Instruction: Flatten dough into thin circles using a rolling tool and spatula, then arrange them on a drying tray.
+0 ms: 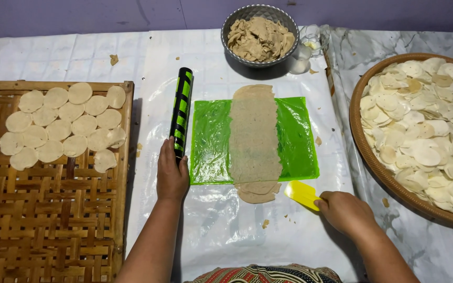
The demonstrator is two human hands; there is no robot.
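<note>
Green sheet: a glossy green plastic sheet point(213, 139) lay flat at the centre of the tabletop point(226, 230), which was covered in clear plastic film.
Dough strip: a long beige strip of rolled dough point(254, 137) ran lengthwise over the green sheet, overhanging both its far and near edges.
Left hand: the left hand point(171, 174) rested on the near end of a black-and-green rolling pin point(181, 111), fingers curled over it; the pin lay just beside the sheet's left edge.
Right hand: the right hand point(345, 209) was clenched on a yellow scraper point(301, 193), the blade pointing toward the near end of the dough strip, near it but apart.
Metal bowl: a grey bowl point(237, 23) holding lumps of dough stood beyond the far end of the strip.
Woven tray: a square bamboo tray point(53, 220) on the left carried pale dough rounds point(61, 124) laid in overlapping rows on its far half.
Round basket: a round basket point(365, 152) on the right was heaped with thin pale discs point(425, 136).
</note>
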